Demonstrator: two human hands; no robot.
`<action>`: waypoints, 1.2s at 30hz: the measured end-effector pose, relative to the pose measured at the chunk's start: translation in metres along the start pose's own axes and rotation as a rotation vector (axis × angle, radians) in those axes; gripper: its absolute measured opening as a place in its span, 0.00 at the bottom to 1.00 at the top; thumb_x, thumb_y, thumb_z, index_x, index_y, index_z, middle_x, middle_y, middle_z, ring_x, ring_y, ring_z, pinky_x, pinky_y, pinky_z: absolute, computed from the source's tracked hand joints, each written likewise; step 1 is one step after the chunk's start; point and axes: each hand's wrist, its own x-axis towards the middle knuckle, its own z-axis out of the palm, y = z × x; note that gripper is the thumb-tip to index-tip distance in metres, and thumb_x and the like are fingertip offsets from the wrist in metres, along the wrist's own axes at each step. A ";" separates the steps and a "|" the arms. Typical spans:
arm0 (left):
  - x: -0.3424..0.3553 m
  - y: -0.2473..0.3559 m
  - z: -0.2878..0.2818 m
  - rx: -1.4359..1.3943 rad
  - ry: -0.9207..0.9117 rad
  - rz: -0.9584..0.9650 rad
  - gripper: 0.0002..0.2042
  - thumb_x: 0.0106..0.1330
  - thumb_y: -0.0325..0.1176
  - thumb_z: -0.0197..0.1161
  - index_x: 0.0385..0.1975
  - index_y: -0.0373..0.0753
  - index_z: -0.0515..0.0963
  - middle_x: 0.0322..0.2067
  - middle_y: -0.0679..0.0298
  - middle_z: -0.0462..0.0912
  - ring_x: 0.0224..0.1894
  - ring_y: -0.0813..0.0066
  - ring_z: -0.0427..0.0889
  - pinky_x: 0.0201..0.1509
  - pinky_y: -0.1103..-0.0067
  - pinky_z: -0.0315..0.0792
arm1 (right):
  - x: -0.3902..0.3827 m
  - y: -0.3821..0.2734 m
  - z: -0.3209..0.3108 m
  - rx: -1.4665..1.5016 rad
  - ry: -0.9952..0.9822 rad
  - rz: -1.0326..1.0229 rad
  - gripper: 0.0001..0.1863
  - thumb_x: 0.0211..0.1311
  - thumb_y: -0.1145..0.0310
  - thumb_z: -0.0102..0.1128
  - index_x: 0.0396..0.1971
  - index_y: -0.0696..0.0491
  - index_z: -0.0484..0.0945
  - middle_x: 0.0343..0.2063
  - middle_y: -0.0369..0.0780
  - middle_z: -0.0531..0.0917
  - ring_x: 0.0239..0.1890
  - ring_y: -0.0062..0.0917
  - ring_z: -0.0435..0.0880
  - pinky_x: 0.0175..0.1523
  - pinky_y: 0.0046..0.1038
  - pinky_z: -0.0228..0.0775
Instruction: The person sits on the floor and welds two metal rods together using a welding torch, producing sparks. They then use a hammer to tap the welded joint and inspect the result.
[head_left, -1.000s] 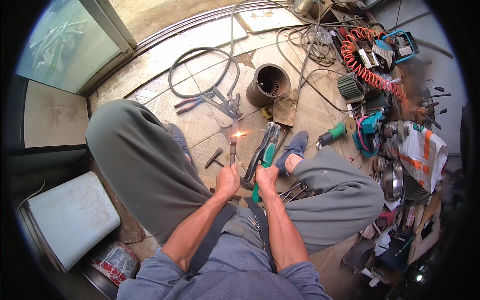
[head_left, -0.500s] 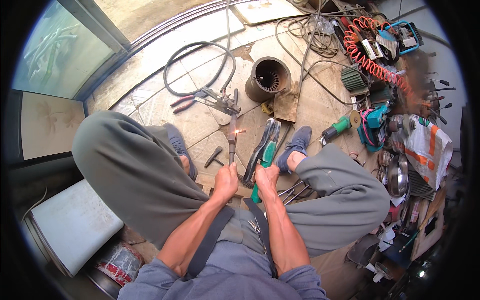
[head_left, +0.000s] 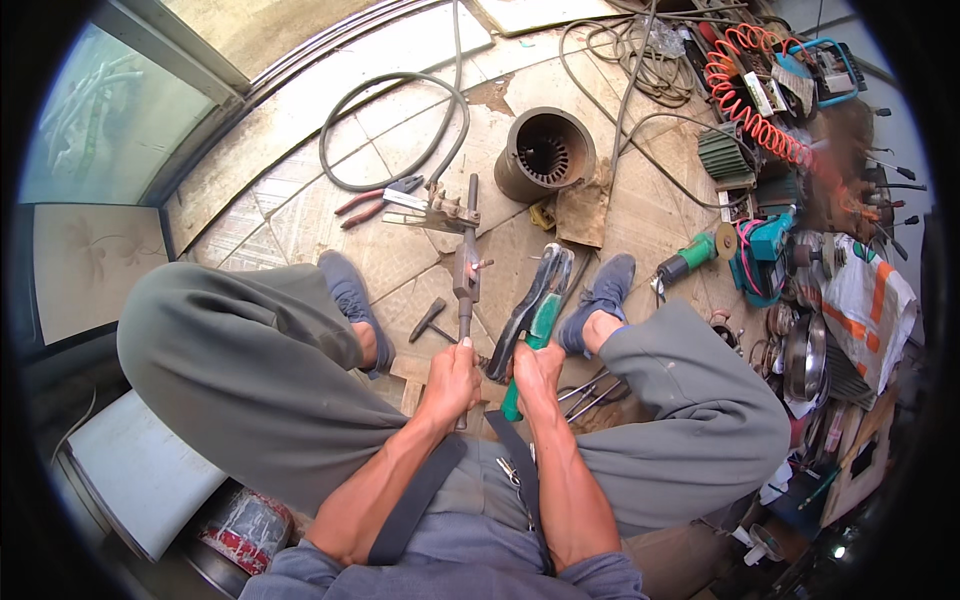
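Note:
My left hand (head_left: 452, 382) is wrapped round the lower bar of a long metal tool (head_left: 465, 275) with a thick block in its middle. A small reddish stub (head_left: 484, 264) sticks out sideways from that block. Its upper end lies against a metal clamp (head_left: 452, 208) on the floor. Beside it, my right hand (head_left: 537, 367) grips the green handle (head_left: 543, 320) of a tool with a curved black part; I cannot make out its kind. Red-handled pliers (head_left: 362, 204) lie left of the clamp, and a small hammer (head_left: 428, 319) rests near my left hand.
A hollow metal cylinder (head_left: 512, 178) with slots inside stands ahead. Looped cable (head_left: 323, 140) crosses the tiles. At right are a green angle grinder (head_left: 690, 256), a teal machine (head_left: 768, 258), a coiled orange hose (head_left: 735, 110) and piled tools. A paint-smeared bucket (head_left: 240, 530) stands at lower left.
The bright glow on the metal tool's block has faded to a dull reddish stub. Both hands keep their grips and have moved slightly. The view has shifted a little.

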 end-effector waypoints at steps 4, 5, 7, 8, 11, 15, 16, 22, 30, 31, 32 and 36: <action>-0.001 0.003 -0.001 -0.030 -0.006 -0.018 0.19 0.81 0.47 0.44 0.33 0.37 0.66 0.14 0.70 0.60 0.11 0.81 0.57 0.14 0.79 0.54 | -0.001 -0.004 0.001 0.112 -0.001 -0.011 0.04 0.53 0.74 0.58 0.23 0.55 0.73 0.15 0.35 0.74 0.14 0.22 0.73 0.20 0.30 0.65; 0.000 0.003 0.001 -0.035 -0.008 -0.019 0.19 0.81 0.47 0.44 0.33 0.37 0.66 0.14 0.70 0.60 0.11 0.81 0.57 0.14 0.79 0.54 | 0.001 -0.009 -0.001 0.144 0.002 -0.025 0.02 0.54 0.75 0.58 0.25 0.55 0.74 0.15 0.35 0.74 0.14 0.23 0.73 0.20 0.29 0.66; -0.001 0.000 -0.001 -0.031 -0.007 -0.017 0.19 0.81 0.48 0.43 0.33 0.38 0.66 0.14 0.71 0.58 0.11 0.81 0.56 0.14 0.79 0.54 | 0.000 -0.013 0.000 0.175 0.028 -0.027 0.05 0.54 0.73 0.60 0.28 0.56 0.74 0.16 0.36 0.74 0.15 0.23 0.74 0.20 0.29 0.67; -0.001 0.000 0.000 -0.031 -0.015 -0.016 0.19 0.81 0.47 0.43 0.33 0.38 0.66 0.14 0.72 0.58 0.11 0.82 0.56 0.14 0.79 0.54 | 0.000 -0.018 -0.002 0.192 0.051 -0.036 0.06 0.54 0.72 0.62 0.29 0.56 0.74 0.17 0.36 0.75 0.15 0.23 0.74 0.21 0.29 0.68; 0.000 -0.001 0.001 -0.031 -0.020 -0.014 0.18 0.81 0.46 0.43 0.33 0.39 0.66 0.13 0.73 0.57 0.11 0.83 0.55 0.13 0.79 0.55 | 0.011 -0.025 -0.010 0.298 0.068 -0.116 0.10 0.56 0.70 0.64 0.33 0.56 0.73 0.20 0.38 0.77 0.18 0.23 0.77 0.24 0.28 0.72; 0.001 0.004 0.005 -0.032 -0.008 -0.028 0.18 0.81 0.46 0.43 0.32 0.38 0.65 0.13 0.72 0.57 0.11 0.82 0.55 0.13 0.79 0.55 | 0.042 -0.051 -0.019 0.472 0.016 -0.224 0.10 0.58 0.70 0.63 0.36 0.58 0.73 0.23 0.40 0.80 0.20 0.25 0.80 0.26 0.27 0.74; 0.001 0.005 0.006 -0.035 -0.012 -0.033 0.18 0.81 0.46 0.43 0.32 0.38 0.65 0.13 0.72 0.57 0.11 0.82 0.55 0.13 0.79 0.55 | 0.052 -0.061 -0.024 0.492 0.006 -0.240 0.11 0.59 0.71 0.63 0.37 0.59 0.73 0.24 0.41 0.81 0.21 0.25 0.80 0.27 0.27 0.75; -0.001 0.009 0.005 -0.006 0.007 -0.029 0.18 0.81 0.45 0.42 0.31 0.38 0.65 0.13 0.72 0.58 0.11 0.82 0.55 0.13 0.78 0.55 | 0.180 -0.113 -0.052 -0.147 0.425 -0.363 0.21 0.47 0.69 0.73 0.39 0.65 0.77 0.29 0.46 0.84 0.29 0.31 0.83 0.38 0.34 0.75; -0.009 0.013 0.001 -0.006 0.012 -0.115 0.19 0.82 0.46 0.41 0.33 0.39 0.65 0.14 0.71 0.58 0.12 0.82 0.56 0.13 0.79 0.55 | 0.312 -0.120 -0.083 -0.582 0.647 -0.284 0.24 0.44 0.67 0.76 0.40 0.64 0.80 0.38 0.57 0.85 0.44 0.50 0.86 0.52 0.43 0.76; -0.010 0.014 0.000 0.009 0.015 -0.124 0.19 0.82 0.47 0.41 0.33 0.39 0.66 0.14 0.70 0.59 0.12 0.81 0.56 0.13 0.79 0.55 | 0.315 -0.121 -0.080 -0.636 0.667 -0.303 0.27 0.45 0.67 0.77 0.45 0.64 0.79 0.41 0.57 0.84 0.47 0.51 0.84 0.54 0.44 0.75; -0.011 0.016 0.001 0.024 0.006 -0.130 0.19 0.82 0.48 0.41 0.34 0.39 0.66 0.15 0.70 0.59 0.12 0.81 0.57 0.13 0.79 0.55 | 0.323 -0.121 -0.084 -0.672 0.671 -0.324 0.27 0.46 0.67 0.76 0.46 0.64 0.78 0.42 0.57 0.83 0.48 0.52 0.83 0.55 0.45 0.74; -0.014 0.025 0.003 0.009 0.013 -0.147 0.20 0.82 0.49 0.42 0.34 0.39 0.65 0.15 0.70 0.59 0.12 0.81 0.57 0.13 0.79 0.55 | 0.302 -0.125 -0.071 -0.758 0.592 -0.365 0.25 0.54 0.68 0.72 0.50 0.63 0.75 0.48 0.55 0.78 0.52 0.51 0.79 0.56 0.47 0.72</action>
